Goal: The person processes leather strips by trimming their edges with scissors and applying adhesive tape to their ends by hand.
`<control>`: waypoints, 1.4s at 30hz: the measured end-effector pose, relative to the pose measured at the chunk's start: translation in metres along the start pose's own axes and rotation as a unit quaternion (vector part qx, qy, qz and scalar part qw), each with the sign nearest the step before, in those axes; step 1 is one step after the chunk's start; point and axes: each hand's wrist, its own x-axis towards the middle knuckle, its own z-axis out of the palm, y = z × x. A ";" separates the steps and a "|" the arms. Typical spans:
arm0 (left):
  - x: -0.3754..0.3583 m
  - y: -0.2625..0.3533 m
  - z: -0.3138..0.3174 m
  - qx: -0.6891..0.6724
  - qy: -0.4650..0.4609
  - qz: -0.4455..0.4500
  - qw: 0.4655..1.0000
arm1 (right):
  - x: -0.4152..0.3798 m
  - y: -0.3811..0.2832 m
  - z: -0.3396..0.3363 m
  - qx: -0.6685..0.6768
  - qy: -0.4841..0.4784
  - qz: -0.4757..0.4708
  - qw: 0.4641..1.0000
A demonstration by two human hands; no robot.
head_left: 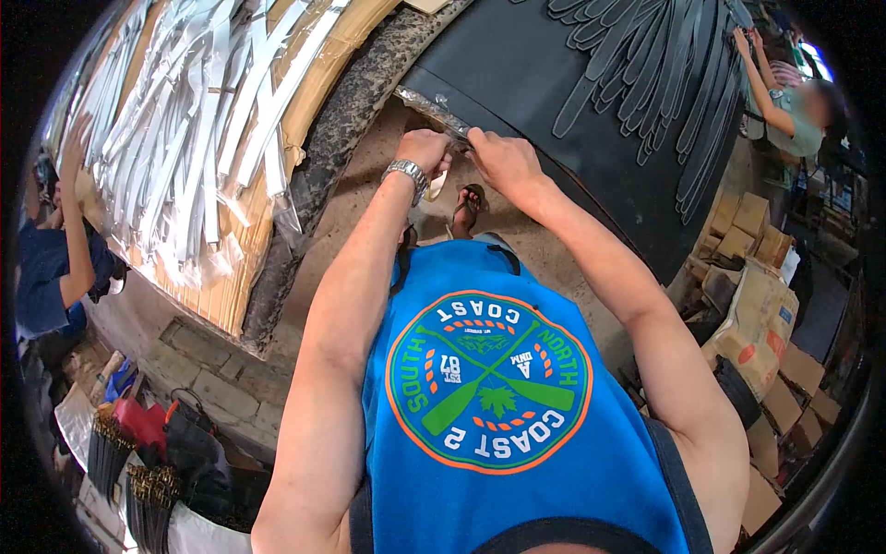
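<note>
Both hands meet in front of me, at the edge of a black-covered table. My left hand (425, 155), with a metal watch (406, 171) on its wrist, is closed around a crinkled clear plastic sleeve (432, 109). My right hand (503, 159) pinches the same sleeve close beside it. The sleeve runs up and left from the fingers along the table edge; what lies inside it is hard to make out. A short pale strip (437, 187) hangs below my left hand. My fingers partly hide the sleeve's near end.
On the left, plastic-wrapped white straps (208, 120) lie over cardboard (318, 78). Dark straps (637, 74) fan across the black table cover (489, 65). Other people stand at far left (55, 268) and upper right (789, 120). Cardboard boxes (757, 314) are piled at right.
</note>
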 end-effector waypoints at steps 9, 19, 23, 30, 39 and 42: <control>0.007 0.001 -0.001 0.060 -0.006 0.008 0.998 | 0.009 0.006 0.009 -0.011 -0.007 -0.022 1.000; 0.022 -0.023 -0.011 0.337 0.097 0.123 0.928 | -0.025 -0.003 -0.013 0.054 -0.076 0.129 0.987; -0.014 -0.012 -0.018 0.162 -0.004 0.057 0.985 | -0.018 0.002 -0.016 0.216 -0.050 0.220 0.950; -0.037 -0.013 -0.024 0.070 -0.109 0.089 0.988 | 0.016 0.004 0.009 0.406 -0.087 0.219 0.883; -0.043 -0.011 -0.020 0.103 -0.085 0.085 0.987 | 0.029 -0.006 -0.001 0.332 -0.113 0.199 0.915; -0.034 -0.014 -0.023 0.093 -0.080 0.088 0.989 | 0.034 -0.004 -0.007 0.307 -0.106 0.203 0.924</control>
